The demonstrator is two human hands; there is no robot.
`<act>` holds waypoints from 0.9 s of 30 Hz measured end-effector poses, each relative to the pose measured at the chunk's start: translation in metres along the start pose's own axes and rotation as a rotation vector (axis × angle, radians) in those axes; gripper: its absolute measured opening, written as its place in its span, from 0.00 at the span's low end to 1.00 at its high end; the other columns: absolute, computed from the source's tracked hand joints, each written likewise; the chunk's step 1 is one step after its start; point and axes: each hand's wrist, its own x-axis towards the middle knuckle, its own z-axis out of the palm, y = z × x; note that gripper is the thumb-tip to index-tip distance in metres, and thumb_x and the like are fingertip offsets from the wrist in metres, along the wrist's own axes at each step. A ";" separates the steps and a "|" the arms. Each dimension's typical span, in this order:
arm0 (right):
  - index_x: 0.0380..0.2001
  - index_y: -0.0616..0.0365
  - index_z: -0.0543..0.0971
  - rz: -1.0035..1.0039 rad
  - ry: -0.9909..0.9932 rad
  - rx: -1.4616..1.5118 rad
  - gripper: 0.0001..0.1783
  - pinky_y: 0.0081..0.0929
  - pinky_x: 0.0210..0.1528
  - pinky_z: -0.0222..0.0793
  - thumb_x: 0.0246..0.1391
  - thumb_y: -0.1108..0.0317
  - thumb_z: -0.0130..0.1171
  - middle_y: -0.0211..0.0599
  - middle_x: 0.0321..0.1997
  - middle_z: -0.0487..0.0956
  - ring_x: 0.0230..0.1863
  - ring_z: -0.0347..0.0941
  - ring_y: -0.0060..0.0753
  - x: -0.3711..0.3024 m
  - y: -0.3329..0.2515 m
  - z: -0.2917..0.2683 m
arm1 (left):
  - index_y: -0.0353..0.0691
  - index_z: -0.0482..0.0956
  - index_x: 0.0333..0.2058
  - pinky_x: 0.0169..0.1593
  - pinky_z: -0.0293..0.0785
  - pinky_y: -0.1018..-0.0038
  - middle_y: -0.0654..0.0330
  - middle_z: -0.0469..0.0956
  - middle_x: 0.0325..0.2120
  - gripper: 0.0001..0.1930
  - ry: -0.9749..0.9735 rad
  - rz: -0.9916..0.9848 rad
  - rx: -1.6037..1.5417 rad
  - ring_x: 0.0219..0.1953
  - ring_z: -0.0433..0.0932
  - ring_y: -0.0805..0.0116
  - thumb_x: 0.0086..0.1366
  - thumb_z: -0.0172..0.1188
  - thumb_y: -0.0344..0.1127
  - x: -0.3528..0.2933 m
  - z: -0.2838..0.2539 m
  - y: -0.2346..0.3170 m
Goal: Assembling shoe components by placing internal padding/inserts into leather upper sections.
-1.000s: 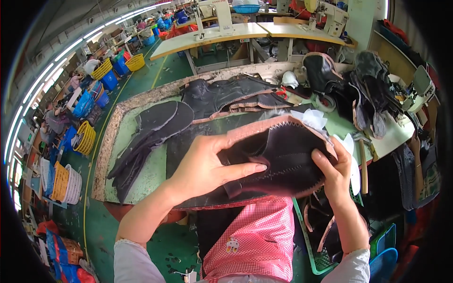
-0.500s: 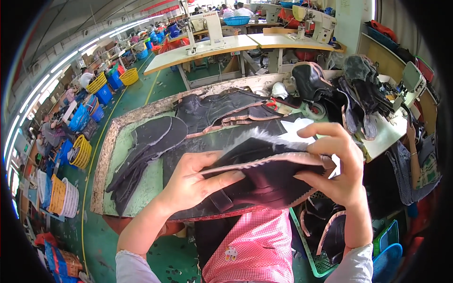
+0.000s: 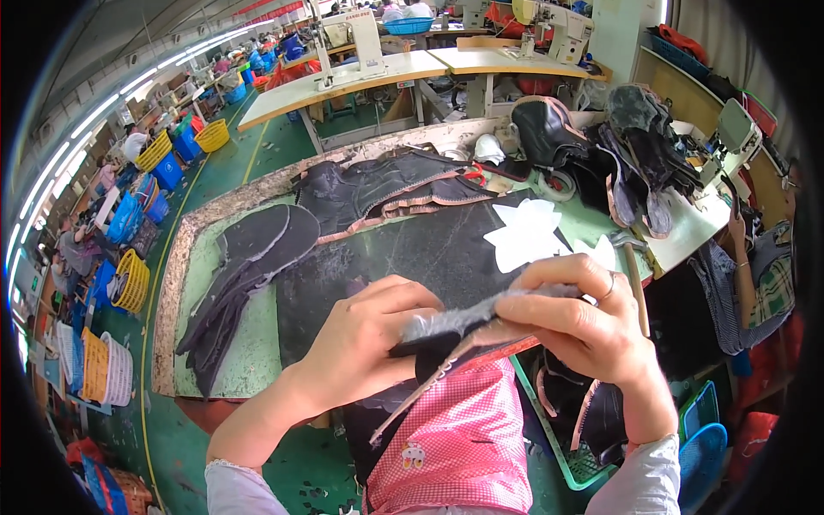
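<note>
Both my hands hold a black leather boot upper (image 3: 442,354) in front of my apron, above the table's near edge. It has a grey fuzzy lining (image 3: 459,319) and a pinkish stitched edge, which slants down toward my lap. My left hand (image 3: 365,339) is closed round the left end, its fingertips partly hidden behind the piece. With thumb and fingers, my right hand (image 3: 579,318) pinches the fuzzy edge at the other end. Beneath lies a dark work mat (image 3: 378,266). White star-shaped pieces (image 3: 525,232) rest on the table beyond my right hand.
Dark flat cut pieces (image 3: 257,257) are stacked at the left, and black uppers (image 3: 378,193) lie at the back. A hammer (image 3: 633,279) is at the right. Below stands a green crate (image 3: 562,459) with more uppers. Another person's arm (image 3: 740,257) is at far right.
The upper has been tilted and folded between my hands, so its fuzzy lining now faces up and its stitched edge points down. My right hand's fingers have closed onto the edge.
</note>
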 end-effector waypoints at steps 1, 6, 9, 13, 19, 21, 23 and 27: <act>0.45 0.42 0.83 0.057 -0.075 0.032 0.25 0.26 0.34 0.77 0.39 0.75 0.67 0.31 0.44 0.77 0.37 0.79 0.34 -0.001 -0.003 -0.005 | 0.38 0.81 0.39 0.38 0.76 0.65 0.57 0.79 0.33 0.15 -0.019 0.017 -0.016 0.38 0.80 0.56 0.52 0.68 0.36 0.000 0.000 -0.002; 0.44 0.34 0.83 -0.055 -0.105 0.005 0.22 0.26 0.36 0.76 0.42 0.69 0.65 0.29 0.51 0.76 0.36 0.78 0.29 0.006 -0.008 -0.005 | 0.36 0.79 0.42 0.35 0.75 0.63 0.49 0.80 0.29 0.16 -0.114 -0.153 -0.166 0.32 0.81 0.49 0.53 0.67 0.31 -0.007 -0.002 -0.004; 0.44 0.34 0.83 -0.042 -0.169 -0.066 0.22 0.26 0.35 0.75 0.41 0.68 0.65 0.29 0.52 0.76 0.34 0.77 0.28 0.012 -0.012 -0.003 | 0.36 0.80 0.42 0.34 0.75 0.63 0.48 0.79 0.25 0.17 -0.171 -0.278 -0.184 0.29 0.80 0.48 0.54 0.68 0.33 -0.003 -0.008 0.002; 0.44 0.37 0.83 -0.064 -0.193 -0.082 0.22 0.26 0.34 0.74 0.41 0.68 0.65 0.30 0.50 0.76 0.33 0.77 0.30 0.016 -0.010 -0.002 | 0.34 0.80 0.39 0.31 0.74 0.63 0.47 0.78 0.22 0.16 -0.147 -0.259 -0.253 0.27 0.80 0.47 0.54 0.68 0.36 -0.002 -0.005 0.000; 0.35 0.48 0.79 0.045 -0.240 -0.081 0.13 0.29 0.36 0.75 0.43 0.65 0.68 0.30 0.44 0.76 0.37 0.78 0.37 0.013 -0.006 -0.002 | 0.35 0.80 0.32 0.32 0.75 0.64 0.48 0.79 0.23 0.12 -0.251 -0.236 -0.071 0.28 0.81 0.49 0.53 0.69 0.36 0.000 -0.009 0.000; 0.34 0.48 0.79 0.026 -0.298 -0.144 0.15 0.31 0.36 0.74 0.40 0.65 0.70 0.31 0.44 0.77 0.40 0.78 0.37 0.011 -0.005 -0.003 | 0.35 0.80 0.32 0.32 0.75 0.64 0.48 0.79 0.23 0.12 -0.215 -0.236 -0.116 0.28 0.81 0.49 0.53 0.69 0.35 -0.002 -0.007 -0.003; 0.34 0.48 0.79 0.091 -0.298 -0.119 0.17 0.31 0.37 0.74 0.37 0.65 0.71 0.31 0.46 0.77 0.38 0.77 0.36 0.010 -0.003 -0.005 | 0.35 0.80 0.32 0.32 0.75 0.66 0.48 0.79 0.24 0.12 -0.187 -0.235 -0.217 0.27 0.80 0.49 0.53 0.69 0.35 -0.005 -0.004 -0.008; 0.29 0.54 0.77 0.301 -0.467 0.101 0.16 0.29 0.32 0.72 0.33 0.72 0.71 0.34 0.42 0.78 0.32 0.77 0.38 -0.002 0.009 -0.009 | 0.37 0.83 0.38 0.33 0.75 0.72 0.49 0.81 0.26 0.14 -0.282 -0.289 -0.234 0.24 0.81 0.59 0.54 0.70 0.36 -0.004 -0.013 -0.008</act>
